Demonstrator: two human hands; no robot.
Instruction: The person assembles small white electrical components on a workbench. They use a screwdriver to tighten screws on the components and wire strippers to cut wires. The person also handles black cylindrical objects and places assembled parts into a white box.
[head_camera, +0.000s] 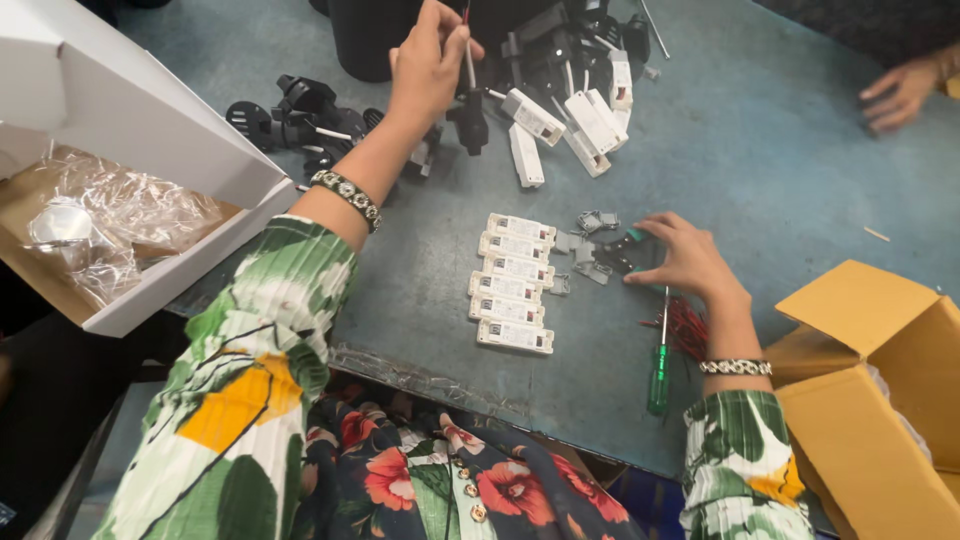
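Observation:
My left hand (428, 62) is raised over the far side of the table, fingers pinched on a thin wire from which a black fitting (469, 118) hangs. My right hand (685, 258) rests on the table, fingertips on small grey and black clips (598, 248). Several flat white rectangular modules (512, 285) lie in a neat stack-like column between my arms. A green-handled screwdriver (660, 368) lies just beside my right wrist, next to a bundle of red wires (688, 325).
A heap of black fittings with white modules (570, 95) fills the far middle. An open white box (130, 180) with clear plastic wrap sits left. An open brown carton (880, 390) stands right. Another person's hand (900, 92) rests at the far right.

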